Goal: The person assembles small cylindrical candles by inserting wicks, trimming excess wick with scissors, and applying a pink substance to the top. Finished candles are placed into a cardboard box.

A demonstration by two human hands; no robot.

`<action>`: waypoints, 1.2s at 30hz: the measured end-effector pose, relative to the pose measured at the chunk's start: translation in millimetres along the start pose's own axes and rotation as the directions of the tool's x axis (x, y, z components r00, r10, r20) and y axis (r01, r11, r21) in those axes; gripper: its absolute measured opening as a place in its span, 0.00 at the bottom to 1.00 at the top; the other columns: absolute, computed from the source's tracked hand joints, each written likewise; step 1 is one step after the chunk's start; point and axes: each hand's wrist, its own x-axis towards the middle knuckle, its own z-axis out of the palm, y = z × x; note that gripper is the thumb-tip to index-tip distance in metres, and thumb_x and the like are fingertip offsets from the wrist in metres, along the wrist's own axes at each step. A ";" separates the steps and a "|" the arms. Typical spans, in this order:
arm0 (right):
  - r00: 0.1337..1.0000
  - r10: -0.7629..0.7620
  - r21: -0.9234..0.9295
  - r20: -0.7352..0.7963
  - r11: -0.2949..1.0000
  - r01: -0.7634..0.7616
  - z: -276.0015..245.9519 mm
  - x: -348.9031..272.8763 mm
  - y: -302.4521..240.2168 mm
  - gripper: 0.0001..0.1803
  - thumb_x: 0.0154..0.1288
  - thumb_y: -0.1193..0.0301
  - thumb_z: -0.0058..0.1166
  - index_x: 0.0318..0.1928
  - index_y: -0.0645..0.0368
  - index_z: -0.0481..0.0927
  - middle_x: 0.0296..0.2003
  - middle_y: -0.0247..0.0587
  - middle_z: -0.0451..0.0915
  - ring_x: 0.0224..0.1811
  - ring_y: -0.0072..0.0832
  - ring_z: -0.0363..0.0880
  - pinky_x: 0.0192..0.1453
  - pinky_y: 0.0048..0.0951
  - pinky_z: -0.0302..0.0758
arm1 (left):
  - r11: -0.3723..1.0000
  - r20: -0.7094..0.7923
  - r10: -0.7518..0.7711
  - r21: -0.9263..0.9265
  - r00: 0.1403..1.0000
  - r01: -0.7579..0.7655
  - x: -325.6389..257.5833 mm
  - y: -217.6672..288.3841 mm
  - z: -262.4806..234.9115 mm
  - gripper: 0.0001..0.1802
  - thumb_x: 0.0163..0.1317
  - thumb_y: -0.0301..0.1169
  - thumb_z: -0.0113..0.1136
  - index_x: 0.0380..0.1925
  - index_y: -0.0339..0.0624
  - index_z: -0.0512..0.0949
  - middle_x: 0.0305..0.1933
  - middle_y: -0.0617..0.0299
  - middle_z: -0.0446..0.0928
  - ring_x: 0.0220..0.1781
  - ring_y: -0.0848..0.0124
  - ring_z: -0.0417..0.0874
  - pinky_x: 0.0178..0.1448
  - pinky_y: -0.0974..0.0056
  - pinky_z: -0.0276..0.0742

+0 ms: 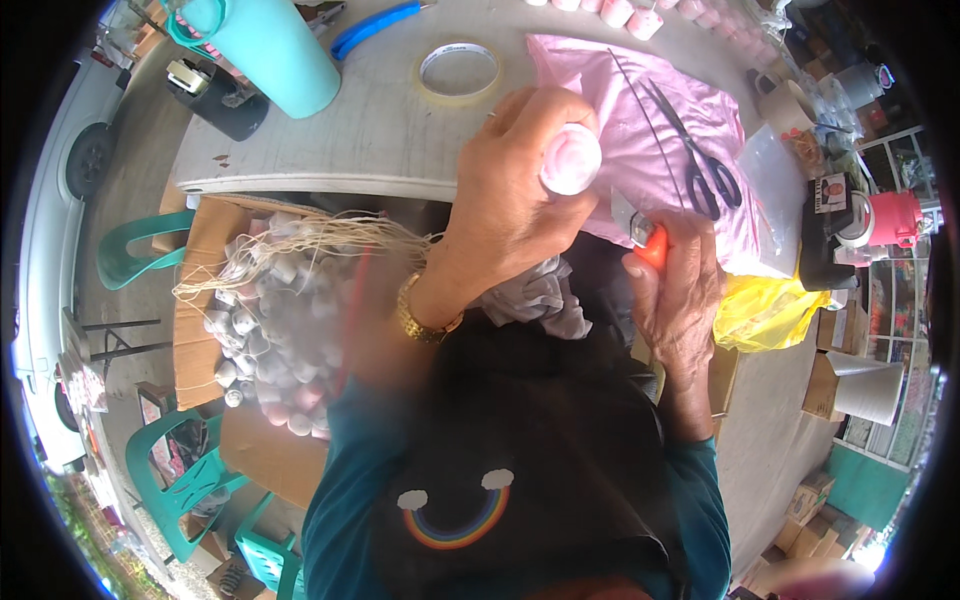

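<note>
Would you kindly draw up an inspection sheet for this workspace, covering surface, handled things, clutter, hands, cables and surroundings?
Surface: pale table, partly covered by pink cloth.
Handled things: rounded pink item and orange-ended item; exact kinds unclear.
Clutter: black-handled scissors on the cloth; tape roll, blue tool and turquoise tumbler on the table.
Hands: left hand grips the pink item; right hand holds the orange-ended one.
Cables: nothing seen that is plainly a cable.
Surroundings: cardboard box of whitish items with pale strings on top; green chair and white vehicle at left.
</note>
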 end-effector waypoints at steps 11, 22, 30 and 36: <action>1.000 -0.005 0.024 0.022 1.000 0.004 10.5 9.8 -7.3 0.26 0.60 0.57 0.62 0.51 0.61 0.72 0.40 0.49 0.73 0.34 0.46 0.78 0.33 0.40 0.76 | 0.995 -0.058 0.068 0.073 0.996 -0.064 1.9 -5.9 6.5 0.22 0.36 0.13 0.56 0.34 0.44 0.72 0.32 0.57 0.72 0.37 0.53 0.73 0.40 0.55 0.70; 0.999 -0.033 0.038 0.000 0.999 0.033 13.1 11.1 -0.7 0.27 0.56 0.60 0.65 0.51 0.62 0.72 0.39 0.49 0.73 0.34 0.45 0.78 0.33 0.39 0.77 | 0.998 0.003 0.037 0.050 0.999 -0.037 3.5 -11.4 6.7 0.19 0.37 0.15 0.57 0.34 0.43 0.73 0.32 0.58 0.72 0.34 0.58 0.74 0.38 0.60 0.71; 0.997 -0.064 -0.005 -0.054 0.998 0.064 20.6 14.7 5.4 0.26 0.55 0.65 0.66 0.50 0.65 0.74 0.40 0.52 0.73 0.34 0.47 0.78 0.35 0.40 0.77 | 0.999 0.031 -0.034 -0.041 0.999 0.035 4.3 -10.0 8.6 0.17 0.38 0.15 0.56 0.32 0.41 0.73 0.31 0.58 0.73 0.33 0.60 0.74 0.37 0.62 0.71; 0.990 0.084 -0.098 -0.113 0.991 -0.095 16.1 23.1 8.2 0.20 0.57 0.68 0.64 0.46 0.65 0.74 0.37 0.51 0.74 0.34 0.47 0.78 0.37 0.41 0.76 | 1.000 0.087 -0.010 0.021 0.996 0.008 1.7 -10.1 3.9 0.15 0.41 0.16 0.57 0.33 0.38 0.74 0.31 0.63 0.74 0.32 0.75 0.74 0.39 0.71 0.72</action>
